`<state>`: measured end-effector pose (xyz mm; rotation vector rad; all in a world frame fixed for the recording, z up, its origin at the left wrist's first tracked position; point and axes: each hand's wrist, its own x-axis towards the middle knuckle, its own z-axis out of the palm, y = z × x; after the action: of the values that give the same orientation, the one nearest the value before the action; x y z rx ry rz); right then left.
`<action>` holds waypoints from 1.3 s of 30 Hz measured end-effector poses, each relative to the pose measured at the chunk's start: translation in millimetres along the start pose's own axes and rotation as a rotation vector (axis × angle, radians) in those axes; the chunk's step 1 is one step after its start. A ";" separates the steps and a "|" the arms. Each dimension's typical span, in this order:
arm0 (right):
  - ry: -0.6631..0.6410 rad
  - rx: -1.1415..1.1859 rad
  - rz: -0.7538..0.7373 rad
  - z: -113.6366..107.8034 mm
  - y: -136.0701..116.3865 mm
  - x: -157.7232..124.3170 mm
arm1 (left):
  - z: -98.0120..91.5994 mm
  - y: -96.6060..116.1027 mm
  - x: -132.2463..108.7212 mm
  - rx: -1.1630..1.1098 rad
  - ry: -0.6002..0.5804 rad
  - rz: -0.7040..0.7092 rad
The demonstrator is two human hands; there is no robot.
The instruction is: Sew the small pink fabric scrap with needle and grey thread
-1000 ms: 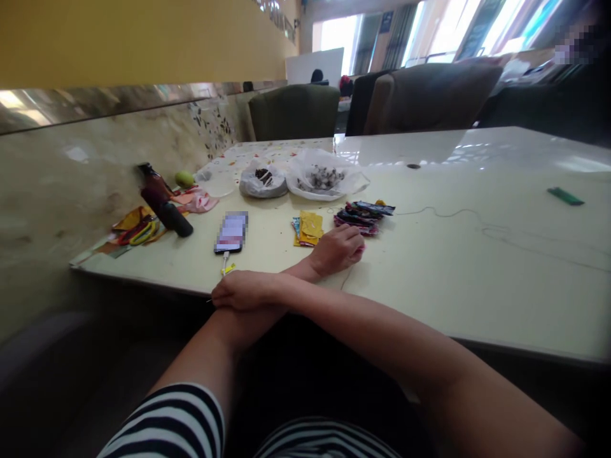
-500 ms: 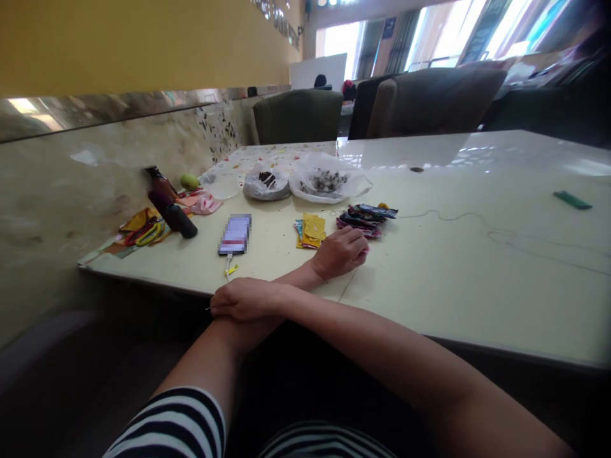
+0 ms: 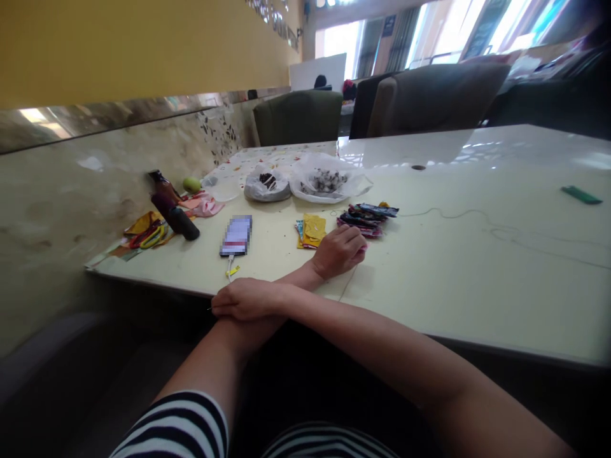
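Observation:
My arms are crossed over the table's near edge. My left hand [image 3: 340, 251] is closed on a small pink piece, probably cloth, mostly hidden by the fingers. A thin thread [image 3: 347, 284] runs down from it across the tabletop. My right hand [image 3: 248, 299] lies over my left forearm, fingers pinched on a needle [image 3: 209, 309] whose thin shiny end pokes out at the left. Just beyond my left hand is a pile of dark patterned fabric pieces [image 3: 365, 219]. Beside that pile sits a small stack of yellow pieces [image 3: 314, 230].
A phone [image 3: 237, 235] with a white cable lies left. Two white plastic bags [image 3: 305, 191] [image 3: 252, 193] hold dark and greyish bits. Scissors [image 3: 150, 236], a dark bottle [image 3: 174, 216] and a green fruit [image 3: 191, 184] stand by the wall. A green object [image 3: 581, 194] lies far right.
The view has shifted very slightly. Both hands keep nearly the same position and grip, with my left hand a touch further left.

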<state>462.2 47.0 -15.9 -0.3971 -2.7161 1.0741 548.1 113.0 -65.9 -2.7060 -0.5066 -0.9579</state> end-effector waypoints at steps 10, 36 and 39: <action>0.130 -0.023 -0.095 -0.9 2.5 -12.6 | 1.6 -0.9 2.9 0.001 0.011 0.000; 0.331 0.075 -0.161 5.3 -8.9 -45.9 | -5.8 8.7 4.1 0.076 -0.129 0.030; 0.317 0.006 -0.134 14.5 -17.5 -42.3 | -7.6 11.1 2.7 0.086 -0.162 0.039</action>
<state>495.1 12.1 -17.6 -0.3455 -2.4222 0.8985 550.1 101.1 -59.4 -2.7186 -0.5106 -0.6942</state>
